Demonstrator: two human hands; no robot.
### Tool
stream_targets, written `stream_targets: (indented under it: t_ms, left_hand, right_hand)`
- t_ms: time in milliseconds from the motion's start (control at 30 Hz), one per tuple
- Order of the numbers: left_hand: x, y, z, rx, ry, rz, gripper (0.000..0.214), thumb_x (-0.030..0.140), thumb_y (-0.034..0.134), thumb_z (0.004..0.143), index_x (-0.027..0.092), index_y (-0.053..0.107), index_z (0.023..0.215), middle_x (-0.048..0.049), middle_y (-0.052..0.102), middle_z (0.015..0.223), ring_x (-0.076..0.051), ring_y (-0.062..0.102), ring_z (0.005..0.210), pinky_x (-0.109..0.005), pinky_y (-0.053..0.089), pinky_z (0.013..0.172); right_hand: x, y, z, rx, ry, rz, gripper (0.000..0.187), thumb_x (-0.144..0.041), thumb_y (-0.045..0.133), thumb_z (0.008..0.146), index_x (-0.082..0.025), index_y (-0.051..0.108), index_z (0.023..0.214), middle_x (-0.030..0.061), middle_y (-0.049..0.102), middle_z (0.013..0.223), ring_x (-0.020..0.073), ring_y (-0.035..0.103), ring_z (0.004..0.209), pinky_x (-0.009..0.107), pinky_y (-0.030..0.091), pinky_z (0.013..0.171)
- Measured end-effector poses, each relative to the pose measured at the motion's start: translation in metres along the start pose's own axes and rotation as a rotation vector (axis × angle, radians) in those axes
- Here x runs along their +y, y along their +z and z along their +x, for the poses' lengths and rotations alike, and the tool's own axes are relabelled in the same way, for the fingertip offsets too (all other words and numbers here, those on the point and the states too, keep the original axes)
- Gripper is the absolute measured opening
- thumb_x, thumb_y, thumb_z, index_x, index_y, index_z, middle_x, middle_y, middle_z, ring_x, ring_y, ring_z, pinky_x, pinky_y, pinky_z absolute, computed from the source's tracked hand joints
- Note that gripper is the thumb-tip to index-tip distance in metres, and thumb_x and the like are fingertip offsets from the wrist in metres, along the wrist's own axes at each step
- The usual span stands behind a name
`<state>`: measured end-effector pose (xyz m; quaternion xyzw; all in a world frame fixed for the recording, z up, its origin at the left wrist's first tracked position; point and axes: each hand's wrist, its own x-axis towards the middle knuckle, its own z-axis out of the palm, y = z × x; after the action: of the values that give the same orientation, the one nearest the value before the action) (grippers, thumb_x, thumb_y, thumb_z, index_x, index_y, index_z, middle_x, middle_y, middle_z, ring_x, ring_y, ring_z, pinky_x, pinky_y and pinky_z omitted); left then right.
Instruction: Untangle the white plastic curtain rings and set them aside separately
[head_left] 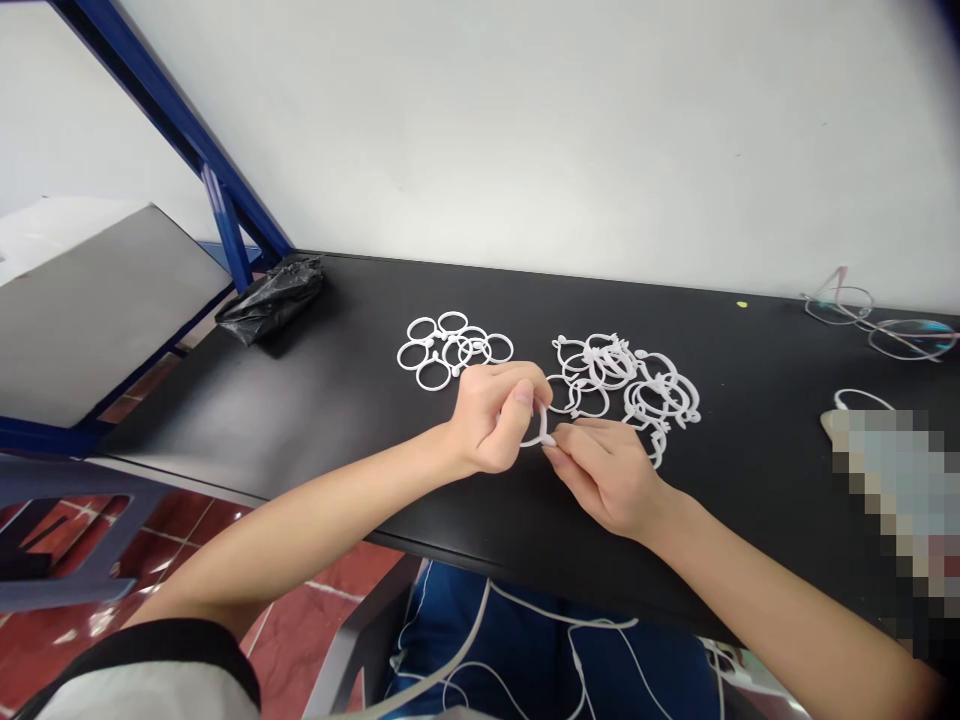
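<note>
A white plastic ring [544, 422] with a small clasp is held between my two hands above the black table. My left hand [496, 418] is closed around its left side, the thumb on top and part of the ring hidden in the fingers. At the clasp end, my right hand [604, 472] pinches the ring with thumb and fingertips. Beyond my left hand lies a group of similar round rings [433, 375]. A larger tangled pile of white rings [611, 365], many with loose ends sticking out, rests beyond my right hand.
A crumpled black plastic bag [274, 298] sits at the table's [352, 300] far left, near a blue metal frame [232, 225]. Eyeglasses [907, 338] lie at the back right. Closer is a pixelated, phone-like object [896, 480]. White cables [480, 620] hang over my lap.
</note>
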<state>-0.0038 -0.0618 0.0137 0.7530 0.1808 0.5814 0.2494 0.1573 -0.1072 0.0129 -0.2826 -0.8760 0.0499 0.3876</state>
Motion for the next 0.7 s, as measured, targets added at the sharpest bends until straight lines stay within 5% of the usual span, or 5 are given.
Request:
stream_targets:
  t_ms: [700]
  left_hand:
    - [0.0001, 0.0004, -0.0014, -0.006, -0.025, -0.009, 0.040, 0.025, 0.033, 0.097, 0.015, 0.053, 0.064, -0.0001, 0.051, 0.054, -0.009, 0.047, 0.048, -0.023, 0.036, 0.047]
  right_hand:
    - [0.0011, 0.0013, -0.0003, 0.017, -0.005, 0.019, 0.024, -0.011, 0.044, 0.095, -0.022, 0.044, 0.074, -0.0057, 0.043, 0.054, 0.0107, 0.034, 0.044, 0.025, 0.031, 0.047]
